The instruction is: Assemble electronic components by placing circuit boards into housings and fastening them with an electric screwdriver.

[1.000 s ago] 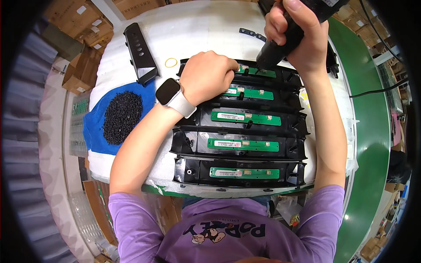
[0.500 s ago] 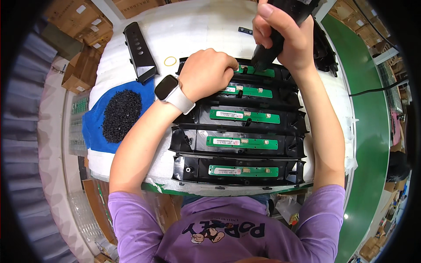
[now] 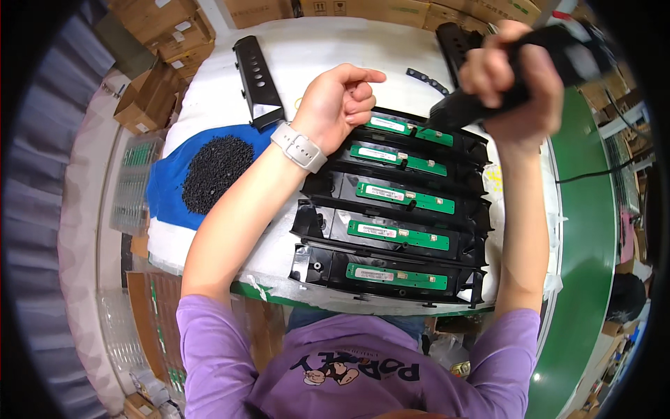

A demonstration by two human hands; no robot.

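Note:
My right hand (image 3: 527,98), blurred by motion, is wrapped round a black electric screwdriver (image 3: 460,110). The tool slants down to the farthest of several black plastic housings, its tip over a green circuit board (image 3: 387,126). Left of that board is my left hand (image 3: 338,105), its index finger stretched to the right and its other fingers curled in. Whatever those curled fingers hold, if anything, is hidden. The black housings (image 3: 328,225) lie in a stack of rows toward me, each with a green board carrying a white label. A pale watch strap circles my left wrist.
A heap of small black screws (image 3: 218,174) lies on a blue cloth (image 3: 167,178) at the left. Behind it lies a black panel with holes (image 3: 258,80). A short black strip (image 3: 427,80) and another black part (image 3: 453,45) lie at the back. Cardboard boxes (image 3: 377,10) stand beyond.
My left hand has turned over and lifted off the farthest board, its index finger now stretched out. My right hand and the screwdriver have swung right and tilted more. The whole view has shifted.

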